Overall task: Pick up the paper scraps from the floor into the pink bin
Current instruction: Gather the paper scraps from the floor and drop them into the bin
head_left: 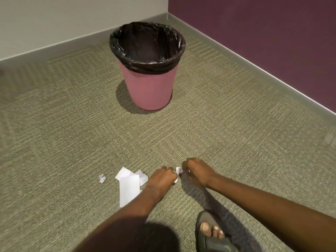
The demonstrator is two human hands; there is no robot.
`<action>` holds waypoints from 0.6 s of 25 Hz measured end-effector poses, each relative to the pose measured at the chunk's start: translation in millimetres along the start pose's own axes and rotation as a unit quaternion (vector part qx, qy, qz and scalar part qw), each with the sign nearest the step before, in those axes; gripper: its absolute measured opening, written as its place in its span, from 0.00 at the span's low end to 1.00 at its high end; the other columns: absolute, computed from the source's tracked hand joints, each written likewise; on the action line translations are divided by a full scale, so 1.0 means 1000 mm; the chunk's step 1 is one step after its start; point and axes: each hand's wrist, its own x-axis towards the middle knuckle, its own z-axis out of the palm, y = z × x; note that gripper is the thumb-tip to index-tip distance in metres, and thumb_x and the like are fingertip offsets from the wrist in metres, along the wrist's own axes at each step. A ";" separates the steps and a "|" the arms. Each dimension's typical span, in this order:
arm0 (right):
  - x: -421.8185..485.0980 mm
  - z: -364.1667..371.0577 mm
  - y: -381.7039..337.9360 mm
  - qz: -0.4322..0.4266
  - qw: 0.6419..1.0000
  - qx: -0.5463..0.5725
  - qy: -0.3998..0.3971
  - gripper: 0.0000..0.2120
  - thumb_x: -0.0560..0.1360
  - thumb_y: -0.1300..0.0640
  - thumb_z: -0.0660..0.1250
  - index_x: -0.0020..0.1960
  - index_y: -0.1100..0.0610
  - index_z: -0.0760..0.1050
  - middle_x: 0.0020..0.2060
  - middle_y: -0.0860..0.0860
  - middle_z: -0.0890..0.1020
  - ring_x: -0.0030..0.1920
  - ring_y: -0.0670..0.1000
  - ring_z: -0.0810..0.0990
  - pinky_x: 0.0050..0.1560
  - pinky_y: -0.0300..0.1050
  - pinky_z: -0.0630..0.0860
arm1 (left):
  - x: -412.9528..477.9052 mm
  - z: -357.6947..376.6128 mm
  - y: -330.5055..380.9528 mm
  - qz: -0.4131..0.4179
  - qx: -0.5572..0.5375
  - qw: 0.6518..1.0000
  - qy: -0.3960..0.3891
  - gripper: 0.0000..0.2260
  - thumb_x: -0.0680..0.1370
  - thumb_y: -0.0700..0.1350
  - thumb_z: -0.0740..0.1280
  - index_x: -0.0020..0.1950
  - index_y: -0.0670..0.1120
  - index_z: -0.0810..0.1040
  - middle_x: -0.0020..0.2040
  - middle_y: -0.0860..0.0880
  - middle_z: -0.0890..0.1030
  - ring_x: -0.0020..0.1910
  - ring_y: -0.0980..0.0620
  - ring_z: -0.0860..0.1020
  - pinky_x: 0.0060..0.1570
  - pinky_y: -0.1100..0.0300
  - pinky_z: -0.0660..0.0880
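Note:
The pink bin (149, 86), lined with a black bag, stands upright on the carpet near the room's corner, well beyond my hands. Flat white paper scraps (128, 186) lie on the carpet just left of my left hand, with a small crumpled scrap (102, 178) further left. My left hand (161, 179) is curled low over the floor with a bit of white paper showing at its fingers. My right hand (195, 171) pinches a small crumpled white scrap (179, 170) between the two hands.
Green-grey carpet covers the floor. A pale wall with grey baseboard (54, 46) runs behind the bin, and a purple wall (263, 33) closes the right side. My sandalled foot (211, 233) rests at the bottom edge.

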 end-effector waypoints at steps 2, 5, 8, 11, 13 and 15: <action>0.009 0.001 -0.003 0.006 1.000 0.004 0.020 0.04 0.74 0.64 0.66 0.47 0.57 0.76 0.47 0.55 0.80 0.45 0.55 0.79 0.41 0.46 0.74 | -0.002 -0.006 -0.002 0.004 -0.030 0.999 0.016 0.11 0.78 0.39 0.64 0.60 0.39 0.76 0.56 0.39 0.78 0.58 0.38 0.76 0.53 0.48 0.74; 0.026 0.010 -0.002 0.020 0.999 0.026 0.012 0.15 0.74 0.62 0.69 0.59 0.53 0.71 0.52 0.54 0.75 0.49 0.55 0.77 0.48 0.49 0.78 | -0.012 -0.018 -0.014 -0.011 -0.071 0.996 0.059 0.08 0.77 0.38 0.67 0.55 0.41 0.78 0.54 0.41 0.80 0.54 0.41 0.80 0.50 0.52 0.76; 0.033 0.027 -0.004 -0.005 0.999 -0.028 -0.036 0.24 0.77 0.62 0.66 0.70 0.51 0.66 0.59 0.57 0.70 0.54 0.59 0.77 0.55 0.50 0.77 | -0.028 -0.032 -0.038 -0.072 -0.128 0.984 0.104 0.05 0.76 0.38 0.66 0.51 0.42 0.79 0.52 0.42 0.81 0.52 0.41 0.80 0.49 0.51 0.75; 0.031 0.050 -0.004 -0.065 0.988 -0.136 -0.036 0.20 0.80 0.60 0.61 0.71 0.54 0.65 0.65 0.58 0.69 0.55 0.59 0.78 0.53 0.48 0.77 | -0.046 -0.040 -0.065 -0.120 -0.181 0.969 0.119 0.06 0.74 0.34 0.64 0.45 0.42 0.80 0.46 0.44 0.82 0.45 0.45 0.80 0.45 0.51 0.77; 0.033 0.057 -0.004 -0.103 0.974 -0.200 -0.039 0.16 0.82 0.54 0.55 0.69 0.56 0.66 0.64 0.58 0.74 0.58 0.59 0.78 0.58 0.53 0.76 | -0.055 -0.039 -0.087 -0.177 -0.254 0.940 0.142 0.08 0.73 0.32 0.64 0.38 0.43 0.79 0.35 0.48 0.80 0.32 0.57 0.77 0.31 0.60 0.77; 0.036 0.053 -0.004 -0.123 0.973 -0.195 -0.021 0.16 0.82 0.53 0.54 0.67 0.56 0.69 0.61 0.56 0.77 0.59 0.58 0.78 0.59 0.52 0.75 | -0.060 -0.039 -0.106 -0.222 -0.329 0.902 0.171 0.09 0.73 0.32 0.65 0.34 0.40 0.78 0.30 0.50 0.76 0.25 0.61 0.73 0.23 0.65 0.72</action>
